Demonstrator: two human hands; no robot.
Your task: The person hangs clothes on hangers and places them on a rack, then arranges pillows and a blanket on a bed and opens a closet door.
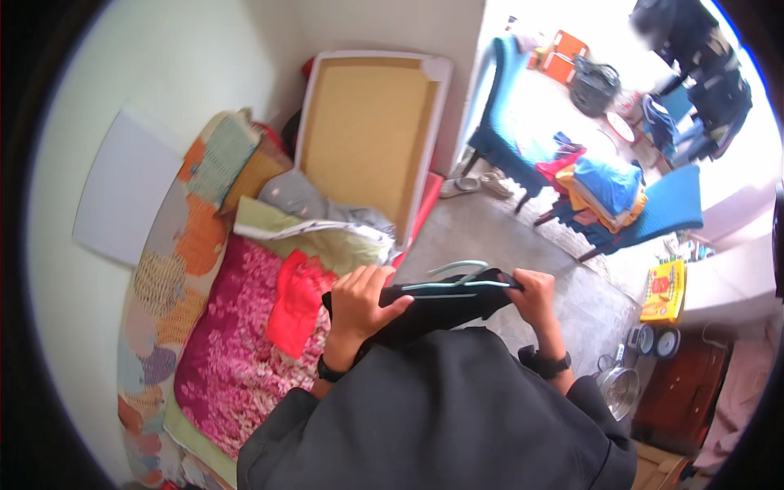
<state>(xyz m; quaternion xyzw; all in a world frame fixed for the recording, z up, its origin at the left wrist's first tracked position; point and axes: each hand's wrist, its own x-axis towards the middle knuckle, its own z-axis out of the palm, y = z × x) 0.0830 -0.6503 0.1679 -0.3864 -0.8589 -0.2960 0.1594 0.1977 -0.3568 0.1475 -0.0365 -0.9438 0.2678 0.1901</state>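
A black garment (433,317) is stretched between my two hands in front of my chest, and its exact kind cannot be made out. A pale mint-coloured clothes hanger (469,282) lies along its top edge, with the hook bent upward in the middle. My left hand (359,304) grips the left end of the garment, its thumb pointing in along the edge. At the other end, my right hand (535,294) is closed on the garment's corner beside the tip of the hanger. Both wrists carry dark bands.
To the left is a bed with a magenta floral cover (216,343) and a red cloth (296,302). Behind it leans a white-framed tan board (371,131). Folded clothes (606,192) rest on a blue chair (674,214). What looks like a person in dark clothing (694,65) is at far right.
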